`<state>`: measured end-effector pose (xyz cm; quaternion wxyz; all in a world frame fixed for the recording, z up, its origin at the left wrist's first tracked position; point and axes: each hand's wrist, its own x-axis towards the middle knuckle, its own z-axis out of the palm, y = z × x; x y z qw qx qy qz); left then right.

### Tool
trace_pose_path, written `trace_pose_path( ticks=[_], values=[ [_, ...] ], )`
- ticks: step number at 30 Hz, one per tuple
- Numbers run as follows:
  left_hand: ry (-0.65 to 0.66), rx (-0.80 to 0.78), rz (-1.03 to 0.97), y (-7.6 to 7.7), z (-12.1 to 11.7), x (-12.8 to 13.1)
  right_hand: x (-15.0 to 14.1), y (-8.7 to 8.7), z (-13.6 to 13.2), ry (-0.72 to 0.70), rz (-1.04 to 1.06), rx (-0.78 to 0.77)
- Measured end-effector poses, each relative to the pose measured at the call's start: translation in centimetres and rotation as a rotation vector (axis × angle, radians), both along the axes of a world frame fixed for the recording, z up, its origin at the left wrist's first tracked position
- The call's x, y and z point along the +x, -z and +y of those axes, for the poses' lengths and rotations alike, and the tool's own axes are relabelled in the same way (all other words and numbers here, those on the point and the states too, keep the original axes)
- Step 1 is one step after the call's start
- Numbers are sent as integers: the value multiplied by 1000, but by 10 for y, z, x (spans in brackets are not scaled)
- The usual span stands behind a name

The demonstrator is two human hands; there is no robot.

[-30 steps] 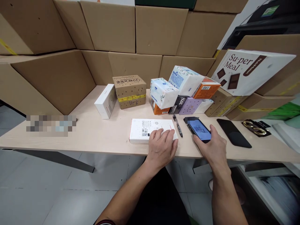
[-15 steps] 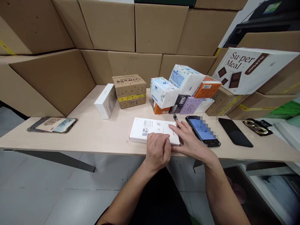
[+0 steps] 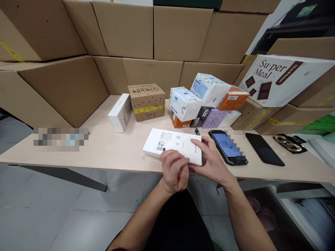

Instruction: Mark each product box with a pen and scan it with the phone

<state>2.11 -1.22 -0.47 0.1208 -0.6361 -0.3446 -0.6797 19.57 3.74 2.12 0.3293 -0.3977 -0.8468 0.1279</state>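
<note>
A flat white box with printed labels, a round mark and red lettering lies near the front edge of the table, slightly tilted. My right hand grips its right end, fingers on top and thumb at the near side. At the box's near edge is my left hand, its fingers curled in and pressed together against the edge; anything between them is hidden. Just right of my right hand lies a rugged phone with its screen lit. A small black object sits behind the box.
Behind stand a white upright box, a brown carton and stacked tissue packs. To the right are a black slab and a gold-ringed item. A blurred-out patch covers something at left. Cardboard boxes wall the back.
The box's right end has been lifted and tilted a little by my right hand. My left fingers have loosened from a tight fist and shifted slightly left along the near edge.
</note>
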Motion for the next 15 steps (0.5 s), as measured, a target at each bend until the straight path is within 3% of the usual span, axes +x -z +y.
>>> trace_pose_path(
  ticks=[5,9,12,15],
  values=[
    [-23,10,-57,8,1,0,-3,4,2,42,55,176],
    [2,-9,-96,8,0,1,-5,5,2,97,76,185],
    [-27,-28,-96,0,1,-11,-1,9,1,126,98,158],
    [-175,-36,-40,-15,9,-44,9,15,-1,145,127,131]
  ],
)
